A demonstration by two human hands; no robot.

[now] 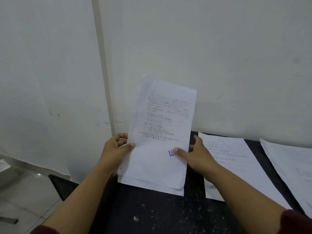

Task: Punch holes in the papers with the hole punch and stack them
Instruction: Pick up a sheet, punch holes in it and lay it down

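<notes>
I hold a small bundle of printed white papers [158, 137] upright above the black table [152, 213], with a purple stamp near its lower right. My left hand [116, 147] grips the bundle's left edge, thumb on the front. My right hand [194, 152] pinches its right edge, thumb pressed over the stamp. The lower edges of the sheets sit slightly uneven. No hole punch is in view.
A printed sheet [236, 166] lies flat on the table to the right, with another white sheet [290, 169] beyond it at the right edge. A white wall [219, 56] rises right behind the table. Tiled floor [22, 191] shows at the lower left.
</notes>
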